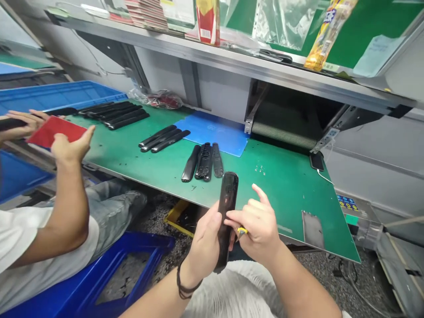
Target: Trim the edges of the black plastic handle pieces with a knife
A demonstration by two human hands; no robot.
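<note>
My left hand is closed around a long black plastic shell, which looks like a remote control casing and stands nearly upright over the table's front edge. Beside it, my right hand is closed on a small yellow tool that is mostly hidden in the palm. The right fingertips touch the shell's side, and one finger points up. Just beyond my hands, several black shells lie together on the green table, some with their ribbed inside up.
A co-worker's hand at left holds a red cloth. More black shells lie at the back left. A blue sheet lies before a conveyor opening. At right are a phone and a grey plate; a shelf overhangs.
</note>
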